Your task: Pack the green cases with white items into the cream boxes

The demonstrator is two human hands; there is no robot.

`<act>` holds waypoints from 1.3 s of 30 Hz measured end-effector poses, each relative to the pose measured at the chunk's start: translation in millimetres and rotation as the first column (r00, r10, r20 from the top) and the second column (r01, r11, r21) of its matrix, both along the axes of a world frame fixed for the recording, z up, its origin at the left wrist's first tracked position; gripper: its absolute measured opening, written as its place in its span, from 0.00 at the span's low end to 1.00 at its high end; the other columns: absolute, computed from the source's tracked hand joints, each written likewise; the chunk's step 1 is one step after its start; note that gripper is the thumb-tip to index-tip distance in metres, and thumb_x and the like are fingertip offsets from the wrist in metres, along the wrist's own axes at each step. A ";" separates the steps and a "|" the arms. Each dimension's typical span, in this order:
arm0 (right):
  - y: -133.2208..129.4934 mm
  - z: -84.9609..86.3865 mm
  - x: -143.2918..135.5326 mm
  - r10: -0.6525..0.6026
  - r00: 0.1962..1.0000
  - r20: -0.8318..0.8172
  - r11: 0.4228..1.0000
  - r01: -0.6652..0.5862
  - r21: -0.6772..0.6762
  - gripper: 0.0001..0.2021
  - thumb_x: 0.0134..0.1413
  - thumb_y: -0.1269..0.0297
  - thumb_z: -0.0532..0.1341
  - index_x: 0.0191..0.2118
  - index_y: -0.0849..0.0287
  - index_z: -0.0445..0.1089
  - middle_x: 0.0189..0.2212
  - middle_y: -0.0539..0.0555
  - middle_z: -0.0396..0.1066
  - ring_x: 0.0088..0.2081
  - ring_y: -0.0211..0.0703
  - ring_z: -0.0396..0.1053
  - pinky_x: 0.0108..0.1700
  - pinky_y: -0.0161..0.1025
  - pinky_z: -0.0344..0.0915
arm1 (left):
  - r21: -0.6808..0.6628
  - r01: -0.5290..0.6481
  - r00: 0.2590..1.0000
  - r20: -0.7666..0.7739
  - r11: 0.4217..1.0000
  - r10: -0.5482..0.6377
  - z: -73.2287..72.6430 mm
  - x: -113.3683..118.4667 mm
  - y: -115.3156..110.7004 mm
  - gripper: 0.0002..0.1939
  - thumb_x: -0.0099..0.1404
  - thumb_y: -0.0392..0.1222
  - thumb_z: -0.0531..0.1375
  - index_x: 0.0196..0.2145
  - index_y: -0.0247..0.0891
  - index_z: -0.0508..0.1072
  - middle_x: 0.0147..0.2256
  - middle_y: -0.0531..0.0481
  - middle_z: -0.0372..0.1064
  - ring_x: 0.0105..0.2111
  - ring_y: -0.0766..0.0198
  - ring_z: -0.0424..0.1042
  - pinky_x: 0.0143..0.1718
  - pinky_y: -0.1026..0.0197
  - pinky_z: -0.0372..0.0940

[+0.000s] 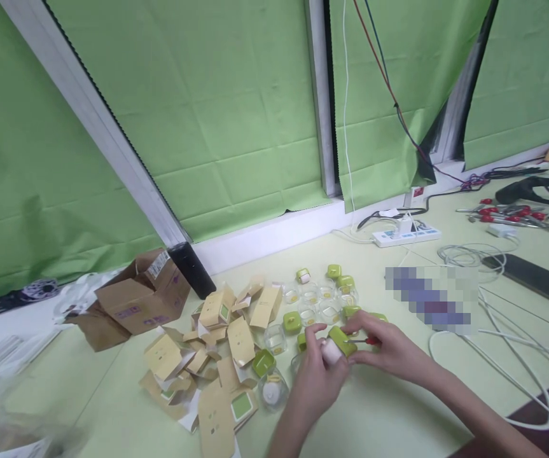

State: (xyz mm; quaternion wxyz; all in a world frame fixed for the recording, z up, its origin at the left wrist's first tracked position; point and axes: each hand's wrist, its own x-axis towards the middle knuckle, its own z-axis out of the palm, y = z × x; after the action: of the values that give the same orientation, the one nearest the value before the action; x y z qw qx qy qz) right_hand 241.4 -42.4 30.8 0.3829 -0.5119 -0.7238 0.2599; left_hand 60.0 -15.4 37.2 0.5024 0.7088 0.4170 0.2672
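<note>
Fingers of my left hand (319, 375) are wrapped round a small device with a white rounded body (331, 351) and a green square cap (341, 340). My right hand (383, 343) pinches a screwdriver with a red handle (372, 340); its metal shaft reaches the green cap, and the fingers also touch the cap's edge. Clear containers (275, 338) and green caps (292, 322) lie just beyond and left of my hands. A clear container with a white round part (271, 391) stands left of my left hand.
Opened small cartons (242, 341) are heaped at the left, before a brown cardboard box (147, 296) and a black cylinder (191, 270). A power strip (406, 235), white cables (493, 331), a black flat object (536, 280) and red-handled tools (517, 215) lie at the right.
</note>
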 end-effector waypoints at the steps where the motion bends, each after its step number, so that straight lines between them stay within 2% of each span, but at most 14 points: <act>1: 0.8 -2.0 3.0 0.023 1.000 0.010 1.000 -0.023 0.006 0.12 0.49 0.61 0.62 0.41 0.53 0.66 0.39 0.52 0.69 0.39 0.42 0.68 0.33 0.34 0.67 | 0.112 -0.044 0.992 -0.113 0.993 0.057 -1.7 0.0 0.0 0.23 0.55 0.38 0.56 0.48 0.39 0.53 0.35 0.48 0.66 0.35 0.58 0.67 0.37 0.58 0.59; 4: 1.3 -3.6 11.6 0.039 0.999 0.025 0.999 -0.040 0.036 0.12 0.52 0.59 0.60 0.44 0.52 0.67 0.41 0.53 0.69 0.41 0.43 0.68 0.33 0.34 0.68 | 0.350 -0.001 0.931 -0.341 0.937 0.128 -7.2 -0.2 -0.1 0.17 0.52 0.35 0.56 0.41 0.38 0.61 0.38 0.44 0.65 0.40 0.53 0.64 0.40 0.55 0.58; 7: -0.2 -1.5 16.8 -0.031 0.999 0.030 0.998 0.029 0.061 0.13 0.53 0.57 0.60 0.45 0.52 0.68 0.42 0.54 0.68 0.40 0.44 0.69 0.35 0.36 0.69 | 0.399 0.103 0.903 -0.422 0.911 0.083 -12.7 -1.4 -1.4 0.09 0.55 0.36 0.54 0.36 0.39 0.65 0.37 0.45 0.64 0.40 0.53 0.62 0.41 0.54 0.58; 11: -2.4 -1.5 14.3 -0.061 0.998 0.002 0.997 0.061 0.053 0.14 0.52 0.57 0.61 0.45 0.52 0.68 0.42 0.55 0.69 0.41 0.45 0.69 0.35 0.37 0.69 | 0.425 0.141 0.936 -0.352 0.894 0.019 -18.2 -4.3 -5.2 0.14 0.59 0.39 0.54 0.44 0.43 0.66 0.45 0.44 0.63 0.47 0.52 0.59 0.47 0.51 0.56; 13: -3.7 -3.0 9.5 -0.070 0.997 -0.024 0.995 0.071 0.065 0.14 0.51 0.58 0.61 0.45 0.52 0.68 0.42 0.55 0.69 0.42 0.46 0.69 0.35 0.37 0.69 | 0.431 0.067 0.968 -0.245 0.900 0.045 -19.6 -4.3 -6.0 0.17 0.57 0.41 0.57 0.46 0.43 0.66 0.48 0.44 0.61 0.50 0.51 0.57 0.50 0.50 0.55; 15: -5.6 -3.9 3.3 -0.084 0.995 -0.050 0.992 0.088 0.085 0.15 0.51 0.59 0.61 0.46 0.52 0.68 0.42 0.56 0.69 0.43 0.47 0.68 0.35 0.38 0.69 | 0.371 -0.073 0.991 -0.075 0.926 0.108 -20.1 -2.2 -5.2 0.15 0.59 0.43 0.56 0.45 0.41 0.67 0.45 0.44 0.64 0.48 0.53 0.60 0.50 0.51 0.57; 17: -7.8 -3.3 -3.0 -0.067 0.996 -0.057 0.993 0.072 0.089 0.16 0.52 0.61 0.60 0.48 0.52 0.67 0.44 0.57 0.68 0.42 0.46 0.68 0.33 0.37 0.68 | 0.200 -0.184 0.975 0.159 0.962 0.153 -20.2 1.1 -3.4 0.13 0.61 0.45 0.54 0.42 0.39 0.69 0.42 0.44 0.67 0.44 0.56 0.65 0.47 0.53 0.60; 20: -10.0 -0.5 -10.2 -0.045 0.998 -0.054 0.997 0.048 0.068 0.17 0.55 0.62 0.57 0.51 0.50 0.65 0.45 0.56 0.69 0.36 0.41 0.69 0.29 0.35 0.67 | -0.166 -0.172 0.854 0.466 0.971 0.231 -21.3 4.5 -1.8 0.17 0.57 0.50 0.59 0.40 0.36 0.73 0.41 0.43 0.71 0.42 0.55 0.69 0.45 0.55 0.63; 22: -10.3 1.2 -13.2 -0.076 0.995 -0.063 0.995 0.079 0.060 0.14 0.56 0.61 0.56 0.49 0.50 0.67 0.43 0.54 0.71 0.35 0.40 0.69 0.31 0.35 0.67 | -0.318 -0.132 0.788 0.540 0.939 0.294 -23.1 3.6 -2.1 0.20 0.53 0.51 0.63 0.40 0.35 0.74 0.39 0.42 0.73 0.41 0.54 0.70 0.44 0.54 0.63; 24: -10.2 2.3 -15.6 -0.091 0.994 -0.057 0.994 0.095 0.059 0.11 0.55 0.61 0.57 0.44 0.51 0.69 0.38 0.53 0.73 0.34 0.40 0.69 0.32 0.35 0.67 | -0.352 -0.125 0.765 0.561 0.928 0.316 -25.2 1.0 -2.8 0.20 0.50 0.51 0.65 0.37 0.35 0.76 0.39 0.43 0.73 0.41 0.54 0.70 0.45 0.54 0.62; 29: -10.5 2.9 -23.1 -0.070 0.997 -0.042 0.993 0.074 0.092 0.08 0.54 0.65 0.56 0.39 0.53 0.69 0.34 0.52 0.73 0.28 0.38 0.66 0.25 0.34 0.62 | -0.321 -0.134 0.746 0.590 0.938 0.309 -24.6 -1.7 -6.3 0.18 0.48 0.49 0.66 0.35 0.35 0.77 0.36 0.44 0.74 0.41 0.53 0.69 0.47 0.54 0.60; 32: -9.8 2.8 -27.6 -0.049 0.997 -0.053 0.988 0.056 0.147 0.07 0.55 0.66 0.55 0.37 0.54 0.69 0.32 0.53 0.72 0.29 0.39 0.66 0.25 0.34 0.60 | -0.370 -0.081 0.737 0.603 0.925 0.306 -17.4 0.6 -11.4 0.19 0.48 0.48 0.67 0.36 0.35 0.77 0.34 0.44 0.74 0.40 0.53 0.70 0.47 0.53 0.60; 35: -8.9 2.3 -31.0 -0.071 0.996 -0.061 0.982 0.080 0.168 0.06 0.55 0.65 0.55 0.33 0.55 0.69 0.27 0.51 0.71 0.25 0.37 0.63 0.24 0.34 0.59 | -0.408 -0.006 0.729 0.623 0.913 0.283 -11.5 1.4 -15.1 0.19 0.46 0.48 0.68 0.35 0.34 0.77 0.33 0.44 0.74 0.39 0.54 0.70 0.46 0.54 0.60; 39: -10.5 3.6 -30.7 -0.076 0.993 -0.088 0.982 0.090 0.164 0.08 0.57 0.62 0.55 0.31 0.56 0.69 0.26 0.51 0.70 0.24 0.36 0.62 0.25 0.33 0.59 | -0.433 0.047 0.733 0.627 0.900 0.263 -13.4 -2.3 -14.8 0.22 0.44 0.51 0.69 0.35 0.34 0.77 0.31 0.45 0.74 0.35 0.57 0.70 0.41 0.58 0.62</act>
State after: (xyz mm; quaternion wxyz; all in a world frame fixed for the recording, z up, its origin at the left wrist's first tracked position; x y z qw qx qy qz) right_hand 210.7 -52.9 34.5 0.4645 -0.4965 -0.7048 0.2025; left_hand 57.7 -30.1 23.8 0.7418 0.4129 0.2965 0.4375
